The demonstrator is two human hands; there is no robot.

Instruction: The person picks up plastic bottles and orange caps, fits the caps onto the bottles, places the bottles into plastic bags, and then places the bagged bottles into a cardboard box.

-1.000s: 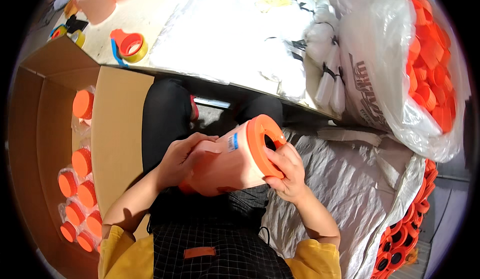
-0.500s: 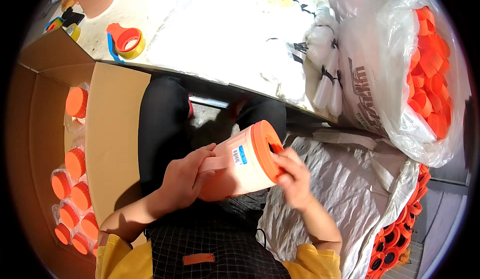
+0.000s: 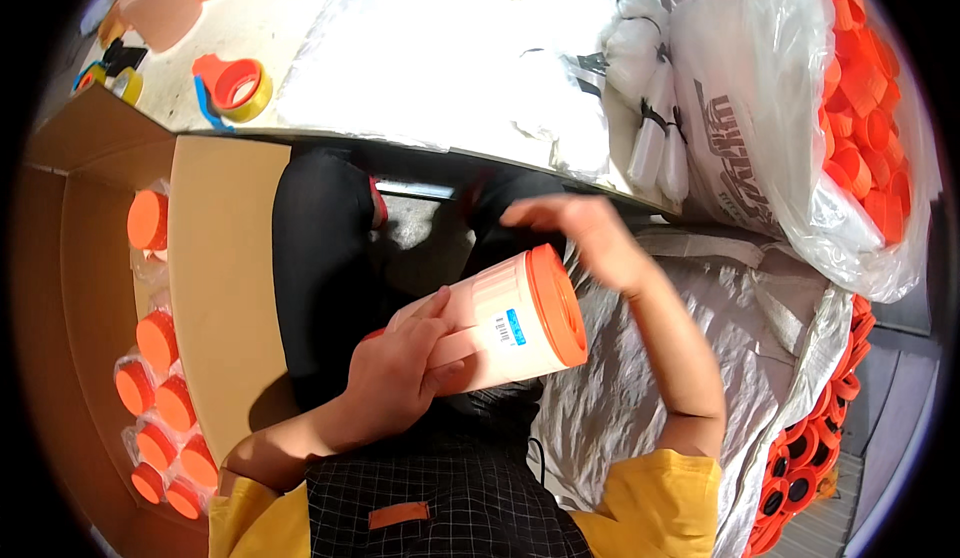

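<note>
A pale pink pitcher (image 3: 478, 296) with an orange-red lid (image 3: 558, 306) lies tilted across my lap, lid end to the right. My left hand (image 3: 400, 366) is closed around its handle. On its side is a small blue-and-white barcode label (image 3: 507, 328). My right hand (image 3: 590, 236) is raised just beyond the lid, apart from it. Its fingers are stretched out to the left, slightly blurred, and nothing shows in them.
At left stands an open carton (image 3: 225, 268) with several orange-capped, plastic-wrapped containers (image 3: 157, 338). A tape dispenser (image 3: 238, 90) and white bundles (image 3: 640, 58) lie on the table (image 3: 170, 83). At right are a bag of orange pieces (image 3: 745, 88) and a sack (image 3: 690, 348) beside black-centred orange rings (image 3: 800, 488).
My right hand has left the lid opening and risen away from it. A lid face now covers where the dark opening showed. The pitcher has shifted slightly to the right.
</note>
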